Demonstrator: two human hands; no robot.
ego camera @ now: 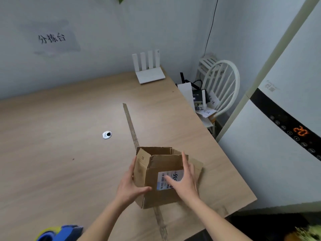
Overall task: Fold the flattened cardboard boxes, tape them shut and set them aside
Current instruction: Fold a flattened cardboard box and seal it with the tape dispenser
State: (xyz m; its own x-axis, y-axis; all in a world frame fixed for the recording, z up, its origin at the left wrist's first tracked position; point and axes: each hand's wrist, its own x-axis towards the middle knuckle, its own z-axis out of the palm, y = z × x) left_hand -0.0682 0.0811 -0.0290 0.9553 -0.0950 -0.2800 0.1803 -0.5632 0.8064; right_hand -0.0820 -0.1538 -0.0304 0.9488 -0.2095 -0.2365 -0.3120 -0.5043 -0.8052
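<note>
A small brown cardboard box stands on the wooden table near its front right, squared up with its top flaps open. A white shipping label is stuck on the side facing me. My left hand holds the box's left side, thumb on the near face and fingers along the left wall. My right hand lies flat against the right part of the near face, fingers straight and reaching up to the top edge, partly covering the label.
A long strip of brown tape is stuck down the table. A silver cable grommet sits mid-table, a white router at the back edge. A white chair with clutter and a white appliance stand to the right.
</note>
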